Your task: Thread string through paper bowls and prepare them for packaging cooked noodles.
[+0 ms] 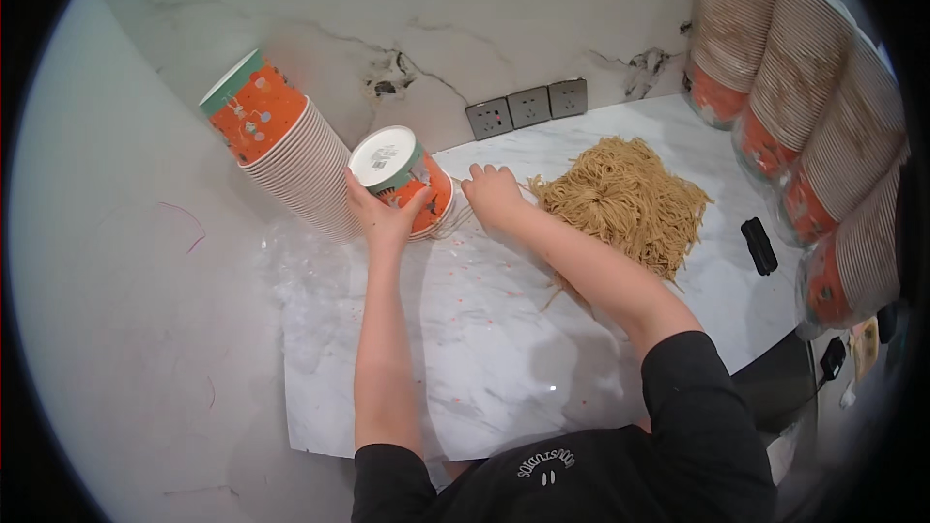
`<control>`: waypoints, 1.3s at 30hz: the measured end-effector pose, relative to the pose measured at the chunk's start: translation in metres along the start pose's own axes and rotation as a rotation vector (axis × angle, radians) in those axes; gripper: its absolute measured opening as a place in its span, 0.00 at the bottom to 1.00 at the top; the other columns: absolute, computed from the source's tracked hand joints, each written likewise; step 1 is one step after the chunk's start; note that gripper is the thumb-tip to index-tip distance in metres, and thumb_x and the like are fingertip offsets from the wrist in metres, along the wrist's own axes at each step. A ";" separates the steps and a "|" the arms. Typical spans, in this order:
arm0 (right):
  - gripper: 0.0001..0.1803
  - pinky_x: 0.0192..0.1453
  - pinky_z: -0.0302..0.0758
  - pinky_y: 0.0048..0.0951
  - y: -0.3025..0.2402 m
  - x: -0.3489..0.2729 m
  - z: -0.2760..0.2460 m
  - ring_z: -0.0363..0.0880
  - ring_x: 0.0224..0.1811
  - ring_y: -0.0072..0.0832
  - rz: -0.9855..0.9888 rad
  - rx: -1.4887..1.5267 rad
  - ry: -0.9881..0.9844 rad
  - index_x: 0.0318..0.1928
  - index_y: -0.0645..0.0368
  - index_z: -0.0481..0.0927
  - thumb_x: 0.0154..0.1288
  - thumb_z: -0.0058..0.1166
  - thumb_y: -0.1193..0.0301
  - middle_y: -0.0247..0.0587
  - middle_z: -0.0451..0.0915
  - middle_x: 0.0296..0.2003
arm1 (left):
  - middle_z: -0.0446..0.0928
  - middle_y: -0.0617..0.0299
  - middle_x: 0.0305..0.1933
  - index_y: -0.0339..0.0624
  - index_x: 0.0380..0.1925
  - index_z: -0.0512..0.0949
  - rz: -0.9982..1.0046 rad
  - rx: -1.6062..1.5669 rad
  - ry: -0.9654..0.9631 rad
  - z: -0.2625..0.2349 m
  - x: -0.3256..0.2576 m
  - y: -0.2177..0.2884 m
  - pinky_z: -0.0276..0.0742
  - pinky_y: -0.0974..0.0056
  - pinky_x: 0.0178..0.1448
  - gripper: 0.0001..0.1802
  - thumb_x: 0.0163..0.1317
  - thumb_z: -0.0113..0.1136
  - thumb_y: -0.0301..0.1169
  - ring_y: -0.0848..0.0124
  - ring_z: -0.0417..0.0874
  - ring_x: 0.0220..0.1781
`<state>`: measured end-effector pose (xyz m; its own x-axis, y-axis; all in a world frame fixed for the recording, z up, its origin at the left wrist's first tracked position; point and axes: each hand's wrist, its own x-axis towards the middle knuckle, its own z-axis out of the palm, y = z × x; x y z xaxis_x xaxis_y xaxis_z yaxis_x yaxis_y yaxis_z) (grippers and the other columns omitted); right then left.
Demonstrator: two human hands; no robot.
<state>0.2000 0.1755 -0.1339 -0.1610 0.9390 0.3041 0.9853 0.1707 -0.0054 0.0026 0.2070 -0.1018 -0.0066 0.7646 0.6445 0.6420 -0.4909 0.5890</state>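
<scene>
An orange paper cup (439, 184) with a green band stands upside down on the table, its white base up. My left hand (385, 215) is closed round its near left side, the thumb across the printed wall. Just right of the cup, my right hand (492, 196) has its fingers curled together. Thin tan cord (452, 220) runs from that hand toward the cup's rim; how far round the cup it goes is hidden. Beside my right forearm lies a large heap of tan cords (625, 208), loosely tangled with ends hanging out.
A tall, leaning stack of nested upside-down cups (298, 160) stands left of my left hand. Several plastic-wrapped cup stacks (812, 68) line the right edge. A black oblong object (759, 246) lies near them. Clear plastic film (305, 266) sits at the left; wall sockets (528, 108) are behind.
</scene>
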 end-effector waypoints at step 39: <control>0.42 0.77 0.58 0.38 -0.165 0.202 -0.139 0.62 0.76 0.39 -0.182 1.850 0.135 0.75 0.58 0.61 0.76 0.36 0.38 0.48 0.68 0.71 | 0.61 0.43 0.73 0.38 0.76 0.47 0.056 -0.149 0.437 -0.127 0.158 -0.066 0.61 0.46 0.75 0.76 0.31 0.88 0.51 0.46 0.62 0.75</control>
<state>0.0131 0.2953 0.0606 -0.1478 0.8627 0.4836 -0.3619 0.4078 -0.8383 -0.1381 0.3069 0.0231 -0.3181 0.5035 0.8033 0.5338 -0.6052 0.5907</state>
